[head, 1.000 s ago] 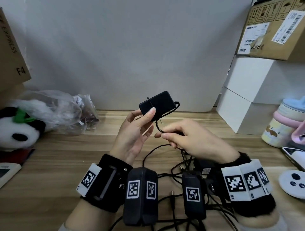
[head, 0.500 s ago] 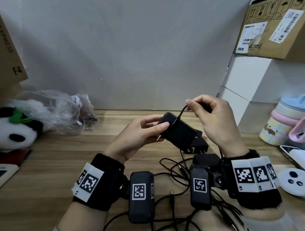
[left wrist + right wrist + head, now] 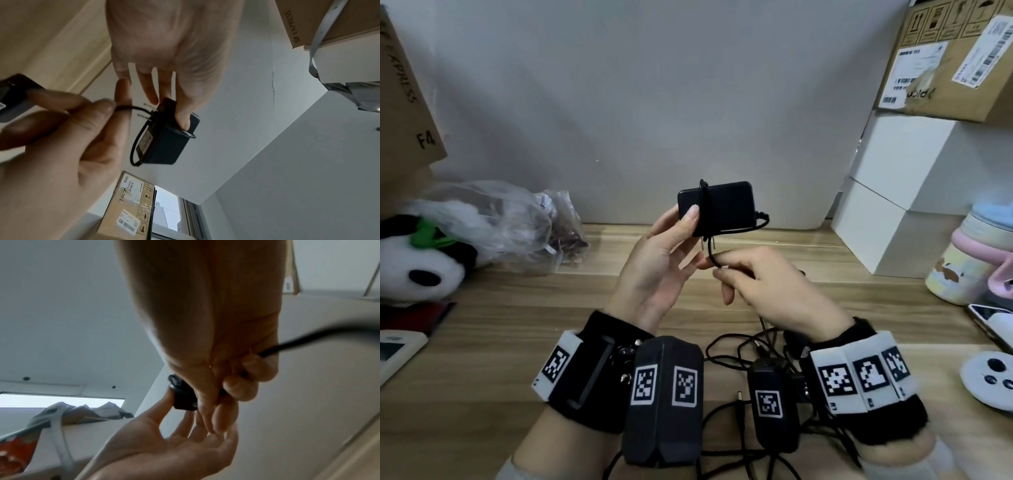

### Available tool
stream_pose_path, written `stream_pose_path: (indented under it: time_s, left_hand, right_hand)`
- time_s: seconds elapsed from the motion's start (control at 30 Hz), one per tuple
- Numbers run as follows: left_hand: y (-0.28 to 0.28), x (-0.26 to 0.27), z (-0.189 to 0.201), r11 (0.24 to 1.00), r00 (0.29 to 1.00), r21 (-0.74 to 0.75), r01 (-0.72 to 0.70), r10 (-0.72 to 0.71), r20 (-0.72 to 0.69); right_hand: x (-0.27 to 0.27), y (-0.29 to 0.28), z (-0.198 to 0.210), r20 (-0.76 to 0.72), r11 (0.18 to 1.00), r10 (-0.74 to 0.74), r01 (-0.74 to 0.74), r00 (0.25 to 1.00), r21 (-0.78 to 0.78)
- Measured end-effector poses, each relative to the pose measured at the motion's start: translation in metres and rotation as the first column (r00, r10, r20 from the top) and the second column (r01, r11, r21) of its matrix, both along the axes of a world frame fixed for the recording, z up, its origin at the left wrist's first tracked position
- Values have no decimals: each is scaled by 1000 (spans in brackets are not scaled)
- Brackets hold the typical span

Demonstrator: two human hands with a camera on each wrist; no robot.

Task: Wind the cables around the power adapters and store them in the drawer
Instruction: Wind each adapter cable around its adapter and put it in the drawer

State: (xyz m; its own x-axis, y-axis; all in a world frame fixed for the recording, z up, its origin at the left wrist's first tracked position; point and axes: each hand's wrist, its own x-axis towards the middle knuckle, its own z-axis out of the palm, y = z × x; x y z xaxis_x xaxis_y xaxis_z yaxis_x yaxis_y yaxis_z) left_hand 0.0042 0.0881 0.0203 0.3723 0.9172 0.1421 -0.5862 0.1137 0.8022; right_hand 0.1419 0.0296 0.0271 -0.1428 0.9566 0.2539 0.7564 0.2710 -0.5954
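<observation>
Wooden desk, grey wall, stacked boxes

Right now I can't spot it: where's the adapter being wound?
Head view, centre: the adapter is held above the desk by the left hand.

Held aloft: power adapter, matt black plastic, smooth-faced, with a paper-like label on one side and thin bright metal prongs. Wound across it, a thin cable in matt black rubbery sheath. Below, a desk of pale wood-grain, satin and smooth. Toward the left edge: crinkled clear plastic bag, glossy; fluffy plush panda. Toward the right edge: brown cardboard box, matt, with paper labels; smooth white boxes. On the wrists, black fuzzy cloth bands.
</observation>
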Motion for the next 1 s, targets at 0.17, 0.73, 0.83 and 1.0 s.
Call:
stream_pose_path:
  time_s: [0.17, 0.73, 0.83, 1.0]
  left_hand:
    - [4, -2, -4, 995, 994, -20, -102, 103, 24]
    - [-1, -8, -1, 969, 962, 202, 140, -84, -260]
    - [-2, -8, 0, 962, 963, 179, 209, -170, -211]
    - [-6, -4, -1, 902, 925, 207, 379, -361, -117]
  right_hand:
    - [-7, -6, 6, 56, 995, 99, -98, 994, -22]
    - [35, -13, 29, -416, 886, -81, 256, 906, 386]
    - [37, -10, 25, -444, 901, -70, 248, 894, 356]
    - [33, -3, 20, -450, 928, -33, 195, 892, 317]
